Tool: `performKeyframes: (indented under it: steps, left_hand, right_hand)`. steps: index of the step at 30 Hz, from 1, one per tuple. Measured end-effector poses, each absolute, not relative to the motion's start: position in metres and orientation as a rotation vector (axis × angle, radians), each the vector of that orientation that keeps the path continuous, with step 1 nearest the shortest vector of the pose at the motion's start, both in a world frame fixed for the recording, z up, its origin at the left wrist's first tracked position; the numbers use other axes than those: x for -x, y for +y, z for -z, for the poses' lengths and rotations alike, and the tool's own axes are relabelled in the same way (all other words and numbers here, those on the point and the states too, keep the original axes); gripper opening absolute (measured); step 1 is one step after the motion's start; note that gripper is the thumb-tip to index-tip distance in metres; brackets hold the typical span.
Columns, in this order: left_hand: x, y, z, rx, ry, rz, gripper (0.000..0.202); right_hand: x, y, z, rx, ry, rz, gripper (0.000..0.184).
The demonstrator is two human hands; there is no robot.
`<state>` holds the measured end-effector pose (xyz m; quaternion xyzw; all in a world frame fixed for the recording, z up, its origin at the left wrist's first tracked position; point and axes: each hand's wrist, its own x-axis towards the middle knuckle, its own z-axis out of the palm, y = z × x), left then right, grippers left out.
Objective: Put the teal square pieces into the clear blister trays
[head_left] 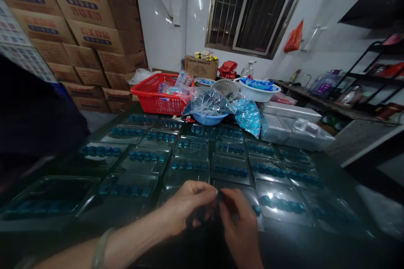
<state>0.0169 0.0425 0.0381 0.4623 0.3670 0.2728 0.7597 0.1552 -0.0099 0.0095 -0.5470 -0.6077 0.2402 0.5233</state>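
Observation:
My left hand (192,202), with a pale bangle (102,249) on its wrist, is closed in a pinch over the near part of the table. Right beside it, my right hand (238,214) is pinched as well, so the fingertips of both nearly meet. Something small and dark may be between them, but it is too dim to make out. Around and beyond the hands lie rows of clear plastic trays (129,204), most with a line of shiny teal pieces (124,190). One teal piece (256,209) shows just right of my right hand, partly hidden by it.
Across the table's far end stand a red basket (160,104), a clear bag (208,100), a blue-patterned bag (248,115), a white basin (259,90) and stacked clear trays (293,128). At left, a dark-clothed person (38,113) is near the table. Cartons (85,12) rise behind.

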Motion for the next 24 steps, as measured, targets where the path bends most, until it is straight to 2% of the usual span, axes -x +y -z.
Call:
performKeyframes:
  steps: [3, 9, 17, 24]
  left_hand:
    - [-0.016, 0.044, -0.037, -1.007, 0.883, -0.599, 0.029]
    - [-0.015, 0.045, -0.033, -1.037, 0.869, -0.625, 0.024]
    - [-0.016, 0.042, -0.043, -1.046, 0.858, -0.627, 0.026]
    - [-0.018, 0.041, -0.045, -1.258, 0.945, -0.671, 0.030]
  right_hand:
    - [-0.155, -0.011, -0.011, 1.262, -1.509, -0.581, 0.016]
    - [-0.156, -0.014, -0.013, 1.184, -1.262, -0.996, 0.023]
    - [-0.153, -0.014, -0.022, 1.240, -1.140, -0.968, 0.023]
    - [-0.155, -0.013, -0.024, 1.180, -1.134, -1.169, 0.028]
